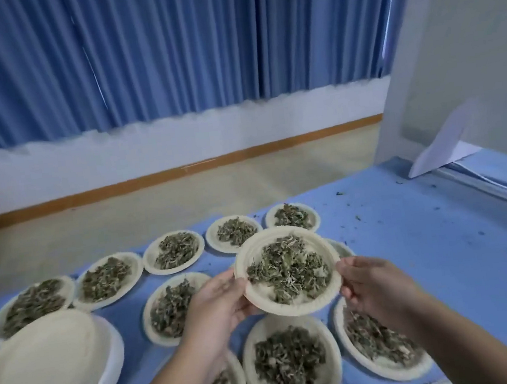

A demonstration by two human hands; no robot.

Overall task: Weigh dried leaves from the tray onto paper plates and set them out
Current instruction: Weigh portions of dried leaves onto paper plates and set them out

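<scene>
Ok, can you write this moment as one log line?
step: carrying plate over table | left hand: grips held plate rim | right hand: grips opposite rim | load: dried leaves | below: filled plates on blue table

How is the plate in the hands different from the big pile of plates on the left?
The held plate is up in the air, gripped at its rim by the left hand and right hand; the pile of plates rests on the blue table. The held plate carries dried leaves; the pile shows none. The held plate is one; the pile is several stacked. Both are round, pale paper.
</scene>
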